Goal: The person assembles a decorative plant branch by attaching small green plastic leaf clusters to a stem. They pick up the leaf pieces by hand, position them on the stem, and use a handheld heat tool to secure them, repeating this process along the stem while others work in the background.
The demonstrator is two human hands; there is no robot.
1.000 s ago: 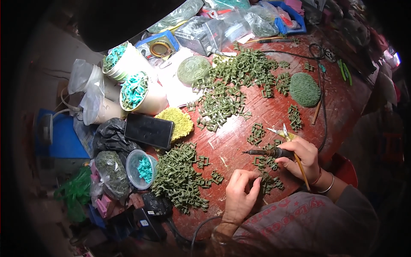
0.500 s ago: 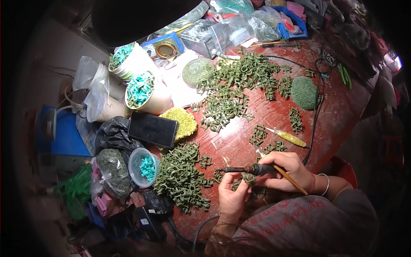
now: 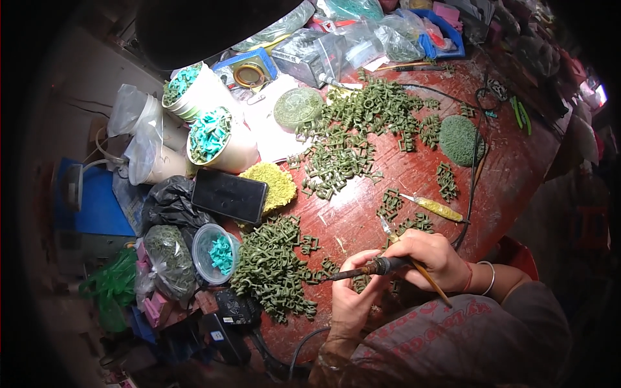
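Observation:
My right hand (image 3: 432,255) is closed around the black handle of a soldering iron (image 3: 381,266), whose dark rod points left across my left hand. A slim wooden-handled tool with a pale metal blade (image 3: 432,281) is tucked in the same hand, slanting. My left hand (image 3: 349,304) is closed just below the rod, fingers drawn together at a small green piece (image 3: 360,282), mostly hidden by fingers and iron. Beside it lies a heap of small green pieces (image 3: 275,268). A yellow-handled knife (image 3: 436,208) rests beyond my right hand.
More green pieces (image 3: 375,113) spread over the far part of the red table (image 3: 407,171), near a round green pad (image 3: 459,140). A phone (image 3: 229,195) leans on a yellow sponge (image 3: 275,186). At left stand tubs of turquoise pieces (image 3: 210,132). A black cable (image 3: 475,187) runs at right.
The iron's rod has tilted and dropped lower across my left hand. The green piece that showed at my left fingertips is now mostly covered. The wooden-handled tool has shifted slightly left.

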